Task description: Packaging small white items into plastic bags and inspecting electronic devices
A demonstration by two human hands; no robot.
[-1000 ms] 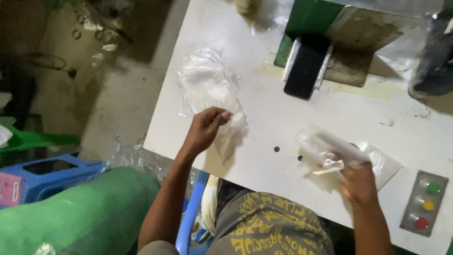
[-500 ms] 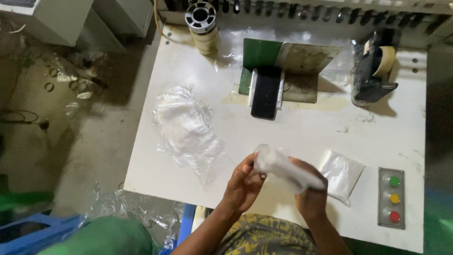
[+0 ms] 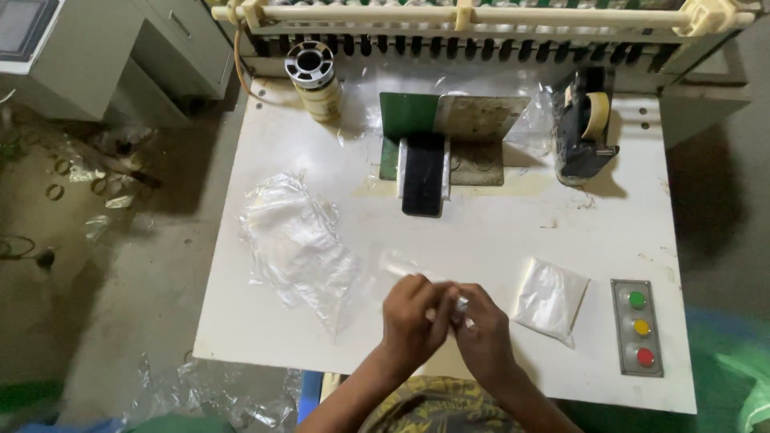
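Observation:
My left hand [image 3: 415, 315] and my right hand [image 3: 482, 327] meet over the near edge of the white table [image 3: 497, 232]. Together they pinch a small clear plastic bag [image 3: 405, 267] with a small pale item at its mouth; the fingers hide most of it. A heap of clear plastic bags [image 3: 297, 244] lies to the left of my left hand. A flat filled white packet [image 3: 550, 298] rests to the right of my right hand.
A black phone [image 3: 423, 173] leans on a green and grey stand [image 3: 449, 120] at the table's middle. A tape dispenser [image 3: 585, 132] stands at back right, a spool on a can [image 3: 314, 76] at back left. A three-button panel [image 3: 639, 327] sits at front right.
The view has risen and steadied. My hands have come together at the table's near edge, the left one having left the bag heap. The long bag now lies lower between them.

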